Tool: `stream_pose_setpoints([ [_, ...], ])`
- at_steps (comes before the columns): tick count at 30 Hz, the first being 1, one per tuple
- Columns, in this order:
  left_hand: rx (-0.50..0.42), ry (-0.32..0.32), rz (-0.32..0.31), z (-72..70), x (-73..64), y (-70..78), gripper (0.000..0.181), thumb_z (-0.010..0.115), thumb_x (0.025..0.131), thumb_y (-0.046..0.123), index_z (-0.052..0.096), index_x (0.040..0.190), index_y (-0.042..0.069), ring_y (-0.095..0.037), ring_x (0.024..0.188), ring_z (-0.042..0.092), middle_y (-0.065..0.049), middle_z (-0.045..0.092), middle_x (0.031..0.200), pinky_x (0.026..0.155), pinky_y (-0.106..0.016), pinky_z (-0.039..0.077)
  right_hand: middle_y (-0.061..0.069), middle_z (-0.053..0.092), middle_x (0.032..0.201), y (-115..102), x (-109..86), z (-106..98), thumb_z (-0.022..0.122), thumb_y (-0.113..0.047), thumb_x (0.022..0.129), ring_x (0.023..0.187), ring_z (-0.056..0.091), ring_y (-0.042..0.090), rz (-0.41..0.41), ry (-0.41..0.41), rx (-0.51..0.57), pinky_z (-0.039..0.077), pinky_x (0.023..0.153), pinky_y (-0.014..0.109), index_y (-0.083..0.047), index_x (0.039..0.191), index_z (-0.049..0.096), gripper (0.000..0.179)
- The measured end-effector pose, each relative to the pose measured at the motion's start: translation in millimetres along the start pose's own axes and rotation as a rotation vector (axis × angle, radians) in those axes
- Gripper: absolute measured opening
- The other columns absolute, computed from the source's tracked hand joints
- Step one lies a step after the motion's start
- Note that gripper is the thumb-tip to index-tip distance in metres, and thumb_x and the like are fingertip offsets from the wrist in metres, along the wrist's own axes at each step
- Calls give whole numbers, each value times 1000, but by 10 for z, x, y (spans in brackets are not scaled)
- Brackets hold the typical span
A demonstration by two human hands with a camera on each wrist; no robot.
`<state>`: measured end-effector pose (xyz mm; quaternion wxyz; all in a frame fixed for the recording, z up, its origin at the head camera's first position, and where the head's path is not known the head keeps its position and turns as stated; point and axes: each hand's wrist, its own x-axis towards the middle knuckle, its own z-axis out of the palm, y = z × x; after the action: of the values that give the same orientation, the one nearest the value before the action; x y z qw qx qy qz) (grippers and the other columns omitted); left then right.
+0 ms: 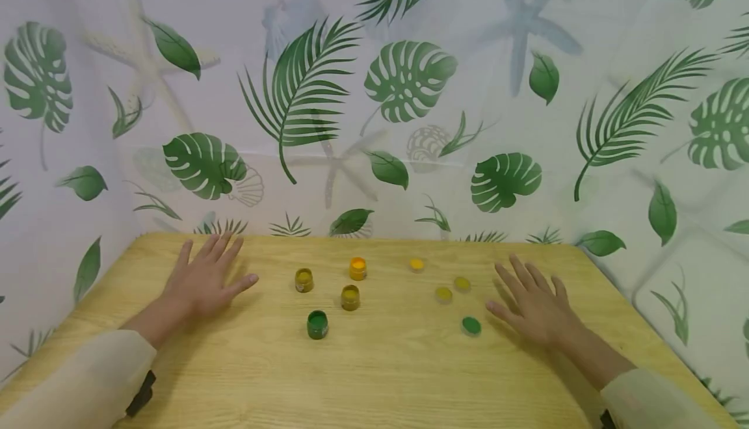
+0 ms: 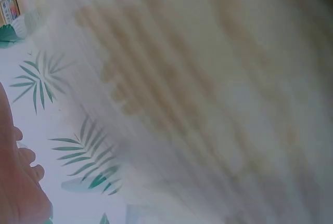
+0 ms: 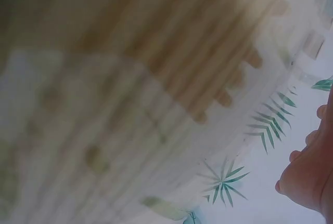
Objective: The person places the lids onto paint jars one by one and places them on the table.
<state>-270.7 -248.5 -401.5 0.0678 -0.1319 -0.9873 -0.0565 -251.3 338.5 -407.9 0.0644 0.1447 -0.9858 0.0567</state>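
Round green, ochre and orange jars (image 1: 350,298) stand uncapped between wide-spread left hand (image 1: 202,282) and right hand (image 1: 537,309), matching disc lids (image 1: 471,326) near the latter.

Glass-walled, upright, uncovered, contents showing, standing apart on the counter (image 1: 386,377); clock places within group: orange jar (image 1: 357,269), 1; first olive jar (image 1: 303,281), 10; second olive jar (image 1: 350,298), 4; green jar (image 1: 318,325), 7.

Round, flat-lying, pale-rimmed, off the jars at 3 o'clock: yellow lid (image 1: 416,264), 10; first olive lid (image 1: 462,284), 2; second olive lid (image 1: 443,295), just beside, at the first's 8; green lid (image 1: 471,326), 5.
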Motion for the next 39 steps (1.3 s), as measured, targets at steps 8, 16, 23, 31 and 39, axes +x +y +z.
stream_pose_setpoints([
  [8, 6, 27, 19, 11, -76, 78, 91, 35, 95, 72, 22, 158, 8, -41, 152, 13, -20, 16, 165, 116, -67, -2, 18, 11, 166, -65, -80, -5, 47, -59, 97, 145, 20, 50, -30, 14, 9, 11, 104, 77, -13, 158, 26, 79],
  [16, 11, 51, 55, 8, -136, 185, 89, 38, 95, 70, 25, 158, 9, -41, 151, 20, -18, 20, 164, 117, -66, 0, 16, 11, 167, -113, -144, -7, 48, -59, 97, 144, 23, 49, -50, 27, -2, 13, 103, 76, -14, 157, 29, 77],
  [23, -44, 28, 91, 13, -237, 350, 89, 40, 94, 71, 28, 157, 11, -40, 151, 19, -17, 24, 163, 117, -66, 3, 16, 31, 159, -158, -192, -7, 53, -58, 95, 141, 31, 43, -75, 80, -18, 22, 100, 72, -13, 143, 49, 65],
  [31, -57, 38, 108, 33, -274, 457, 86, 41, 94, 70, 32, 156, 12, -42, 146, 30, -20, 30, 160, 115, -68, 10, 14, 49, 141, -239, -208, 10, 59, -46, 96, 132, 42, 36, -144, 108, -24, 31, 98, 67, -13, 135, 54, 51],
  [39, -93, 46, 95, 25, -274, 552, 83, 43, 94, 69, 33, 156, 14, -47, 136, 43, -25, 39, 153, 111, -69, 22, 8, 53, 130, -273, -191, 31, 63, -40, 93, 125, 47, 32, -180, 97, -39, 36, 93, 63, -17, 129, 58, 43],
])
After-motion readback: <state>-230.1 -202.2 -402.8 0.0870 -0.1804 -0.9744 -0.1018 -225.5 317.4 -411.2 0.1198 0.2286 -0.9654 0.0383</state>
